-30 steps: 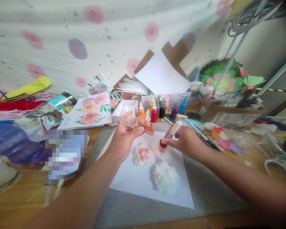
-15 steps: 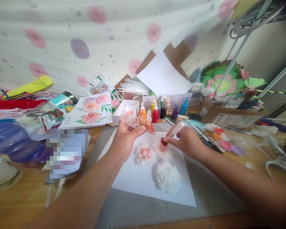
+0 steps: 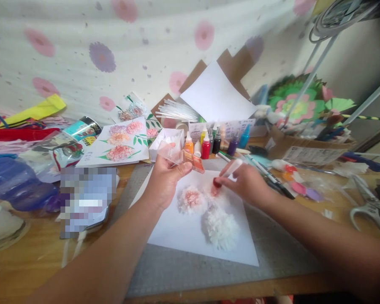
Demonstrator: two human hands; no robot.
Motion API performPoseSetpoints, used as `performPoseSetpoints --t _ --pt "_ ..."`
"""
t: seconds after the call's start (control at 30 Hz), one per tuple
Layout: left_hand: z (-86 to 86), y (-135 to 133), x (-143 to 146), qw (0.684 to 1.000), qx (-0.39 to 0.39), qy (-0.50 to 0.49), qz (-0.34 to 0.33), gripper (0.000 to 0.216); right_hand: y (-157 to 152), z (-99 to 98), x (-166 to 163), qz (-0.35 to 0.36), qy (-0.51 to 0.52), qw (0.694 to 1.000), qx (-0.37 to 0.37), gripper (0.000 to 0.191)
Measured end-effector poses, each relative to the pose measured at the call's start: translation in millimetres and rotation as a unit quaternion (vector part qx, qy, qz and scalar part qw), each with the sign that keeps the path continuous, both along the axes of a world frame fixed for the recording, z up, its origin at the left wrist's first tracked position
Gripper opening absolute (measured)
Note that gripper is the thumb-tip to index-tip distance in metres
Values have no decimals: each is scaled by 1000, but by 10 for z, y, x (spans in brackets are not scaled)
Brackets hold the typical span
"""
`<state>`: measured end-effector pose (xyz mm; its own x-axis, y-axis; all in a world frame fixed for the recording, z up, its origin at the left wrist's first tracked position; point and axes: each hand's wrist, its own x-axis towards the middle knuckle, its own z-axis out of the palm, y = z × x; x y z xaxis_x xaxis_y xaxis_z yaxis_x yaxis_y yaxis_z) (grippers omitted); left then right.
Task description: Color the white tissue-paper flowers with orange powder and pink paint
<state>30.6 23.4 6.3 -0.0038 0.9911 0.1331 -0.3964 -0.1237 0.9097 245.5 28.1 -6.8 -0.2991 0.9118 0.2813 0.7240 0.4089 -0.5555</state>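
Note:
My left hand [image 3: 167, 173] grips a small open makeup palette [image 3: 194, 162] with orange-red pans and a clear lid, held above the paper. My right hand [image 3: 243, 181] is closed around the white handle of a makeup brush [image 3: 232, 168]. The brush's reddish bristles point down and touch a fluffy white flower [image 3: 213, 198], whose middle is tinted pink. Left of it lies a second fluffy flower [image 3: 191, 199] with a pink centre. A plain white fluffy flower [image 3: 222, 228] sits nearer me. All three rest on a white sheet of paper [image 3: 174, 236].
Beneath the paper is a grey mat [image 3: 190, 283]. Paint bottles [image 3: 205, 147] stand behind, beside a white box [image 3: 167, 143] and flower drawings [image 3: 122, 143]. A phone [image 3: 88, 207] lies left; scissors [image 3: 369, 211] and a cardboard box [image 3: 310, 150] are right.
The view has tilted slightly, so the scene sits a little higher. My right hand keeps the brush at the same flower, and my left hand still holds the palette.

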Motion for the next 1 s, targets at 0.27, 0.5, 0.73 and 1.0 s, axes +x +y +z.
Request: performPoseSetpoints --t 0.27,0.5,0.73,1.0 --pt "0 -2 -9 1000 0 2 4 62 -23 28 -15 22 27 999 5 20" --pt "23 -8 -2 1000 -4 9 20 61 -126 37 66 147 92 985 1 22" --pt "-10 24 -4 1000 -8 -6 28 71 -357 49 92 270 -25 962 33 17" --pt "-15 27 -6 1000 4 -6 18 67 -399 -17 29 275 -160 943 96 22"
